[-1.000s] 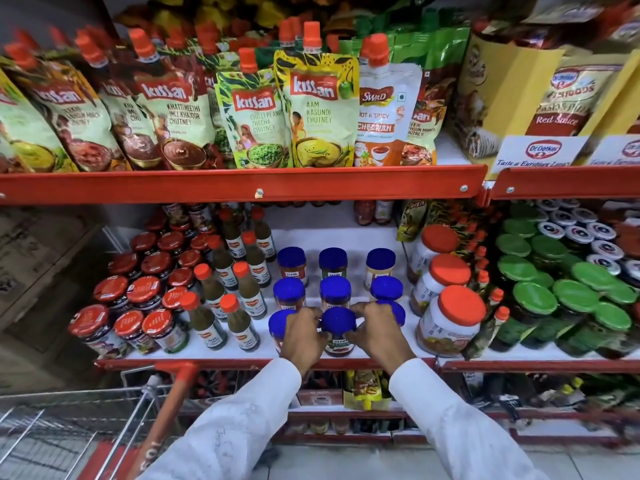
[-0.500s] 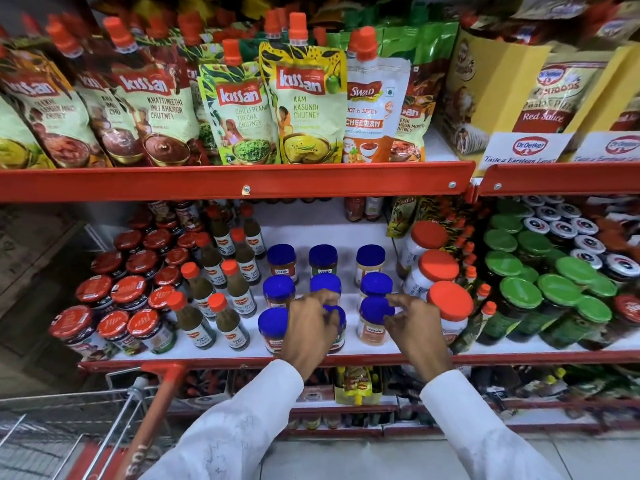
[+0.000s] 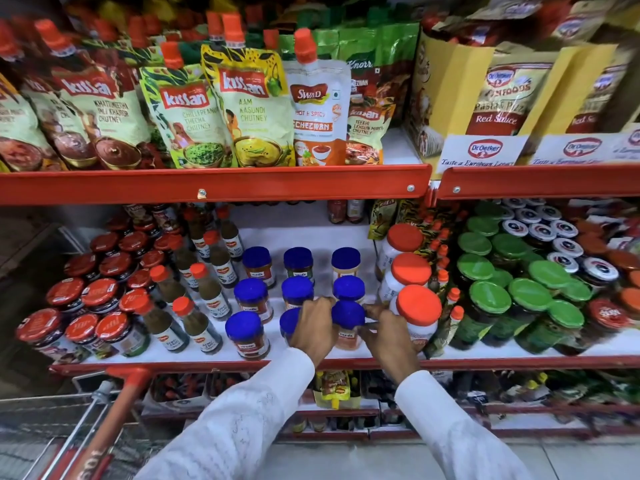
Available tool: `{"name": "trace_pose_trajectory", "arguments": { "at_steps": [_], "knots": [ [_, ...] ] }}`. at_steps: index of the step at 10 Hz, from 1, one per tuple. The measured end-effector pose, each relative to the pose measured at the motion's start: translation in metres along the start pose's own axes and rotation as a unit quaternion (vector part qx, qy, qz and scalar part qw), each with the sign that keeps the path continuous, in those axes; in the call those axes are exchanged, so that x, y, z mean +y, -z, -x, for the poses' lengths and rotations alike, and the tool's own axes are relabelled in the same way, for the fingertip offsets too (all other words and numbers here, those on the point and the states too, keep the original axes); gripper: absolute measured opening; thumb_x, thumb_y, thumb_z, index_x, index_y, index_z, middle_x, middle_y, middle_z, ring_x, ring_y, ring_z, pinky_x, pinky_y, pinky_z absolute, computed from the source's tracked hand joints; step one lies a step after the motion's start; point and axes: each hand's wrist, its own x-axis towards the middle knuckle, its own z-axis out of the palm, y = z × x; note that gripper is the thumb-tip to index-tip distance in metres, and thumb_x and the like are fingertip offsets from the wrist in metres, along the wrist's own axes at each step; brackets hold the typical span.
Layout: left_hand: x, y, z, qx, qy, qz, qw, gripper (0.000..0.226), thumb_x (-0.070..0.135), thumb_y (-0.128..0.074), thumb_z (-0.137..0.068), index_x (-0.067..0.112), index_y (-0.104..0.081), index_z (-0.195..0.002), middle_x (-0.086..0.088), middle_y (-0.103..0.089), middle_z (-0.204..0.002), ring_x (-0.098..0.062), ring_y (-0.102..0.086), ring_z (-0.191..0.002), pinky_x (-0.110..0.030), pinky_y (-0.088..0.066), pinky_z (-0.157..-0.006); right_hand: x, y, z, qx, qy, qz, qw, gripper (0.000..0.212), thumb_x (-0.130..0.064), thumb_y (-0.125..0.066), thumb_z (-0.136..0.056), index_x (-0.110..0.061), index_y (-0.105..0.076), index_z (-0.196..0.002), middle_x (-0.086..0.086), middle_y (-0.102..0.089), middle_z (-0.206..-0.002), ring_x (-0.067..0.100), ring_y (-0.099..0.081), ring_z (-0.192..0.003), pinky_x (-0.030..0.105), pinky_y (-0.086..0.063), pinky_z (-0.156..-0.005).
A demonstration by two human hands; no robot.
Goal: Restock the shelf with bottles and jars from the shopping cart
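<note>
Blue-lid jars stand in three rows on the middle shelf [image 3: 194, 364]. My left hand [image 3: 313, 329] is closed over the front middle blue-lid jar [image 3: 288, 323], hiding most of it. My right hand [image 3: 389, 337] has its fingertips pressed on the right side of the front right blue-lid jar [image 3: 347, 318], which stands upright at the shelf's front edge. The shopping cart [image 3: 52, 431] is at the lower left, its red handle [image 3: 119, 407] just below the shelf; what lies inside it is out of sight.
Red-lid jars [image 3: 98, 292] and orange-capped sauce bottles [image 3: 197, 323] fill the shelf to the left. Large orange-lid jars [image 3: 417, 306] stand right beside my right hand, green-lid jars [image 3: 530, 296] further right. Sauce pouches [image 3: 249, 109] hang over the red shelf rail above.
Both hands have shifted right from the front middle jar. The right hand has closed in on the front right jar, and the view has moved closer.
</note>
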Motion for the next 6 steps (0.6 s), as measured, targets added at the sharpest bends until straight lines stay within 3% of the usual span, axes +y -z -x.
{"name": "trace_pose_trajectory", "arguments": {
  "at_steps": [3, 5, 6],
  "knots": [
    [0.010, -0.010, 0.012, -0.012, 0.035, 0.064, 0.997, 0.029, 0.000, -0.070, -0.075, 0.016, -0.067, -0.098, -0.002, -0.073, -0.093, -0.017, -0.068, -0.086, -0.035, -0.059, -0.079, 0.012, 0.005, -0.001, -0.007, 0.002, -0.001, 1.000, 0.055, 0.018, -0.057, -0.081, -0.012, -0.064, -0.127, 0.009, -0.072, -0.115, 0.019, -0.065, -0.098, 0.028, -0.049, -0.083],
    [0.010, -0.011, 0.013, -0.019, 0.049, 0.062, 0.997, 0.030, -0.002, -0.069, -0.075, 0.016, -0.068, -0.099, -0.003, -0.074, -0.095, -0.018, -0.069, -0.087, -0.030, -0.056, -0.077, 0.014, 0.005, 0.000, -0.008, 0.002, -0.004, 1.000, 0.053, 0.016, -0.057, -0.082, -0.011, -0.064, -0.126, 0.011, -0.073, -0.114, 0.025, -0.067, -0.101, 0.037, -0.055, -0.089],
    [0.011, -0.009, 0.012, -0.015, 0.049, 0.057, 0.997, 0.033, -0.002, -0.069, -0.077, 0.013, -0.066, -0.106, -0.007, -0.073, -0.102, -0.022, -0.070, -0.095, -0.033, -0.057, -0.079, 0.016, 0.008, 0.000, -0.018, -0.012, 0.014, 1.000, 0.053, 0.012, -0.059, -0.086, -0.011, -0.058, -0.133, 0.014, -0.066, -0.129, 0.025, -0.066, -0.109, 0.039, -0.055, -0.094]
  ]
}}
